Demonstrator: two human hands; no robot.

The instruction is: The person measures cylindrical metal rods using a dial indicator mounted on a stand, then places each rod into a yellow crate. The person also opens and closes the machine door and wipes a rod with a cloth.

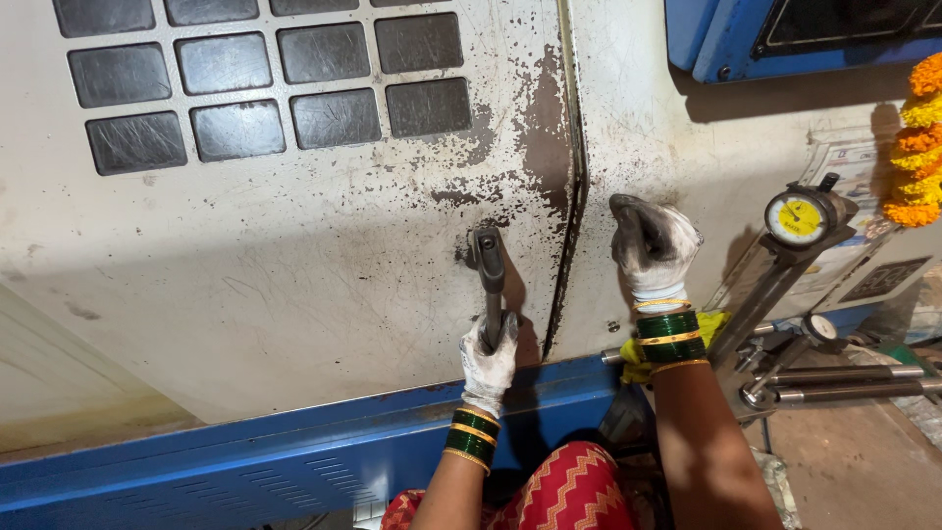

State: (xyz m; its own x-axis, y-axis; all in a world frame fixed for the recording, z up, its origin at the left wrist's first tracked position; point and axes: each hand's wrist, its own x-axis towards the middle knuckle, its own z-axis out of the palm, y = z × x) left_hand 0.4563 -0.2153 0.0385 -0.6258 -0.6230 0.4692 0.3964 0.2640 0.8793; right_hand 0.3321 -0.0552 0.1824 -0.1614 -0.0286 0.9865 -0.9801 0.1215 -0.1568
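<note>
Firmly clamped: dark door handle, upright on the stained cream sliding door, in the gloved left hand.

Gripped at its lower end, just left of the door seam. Pressed flat and open against the neighbouring panel: gloved right hand, holding nothing. Green bangles on both wrists. Further right: yellow dial gauge, marigold garland. Below: blue machine base.

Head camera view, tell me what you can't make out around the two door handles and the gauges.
- Right handle: covered by the right hand; shape unseen.
- Left handle: lower end hidden inside the left hand.
- Yellow dial gauge: markings too small to read.
- Small gauge: face too small.
- Blue panel: cut off by the top edge.
- Flower garland: cut by the right edge.
</note>
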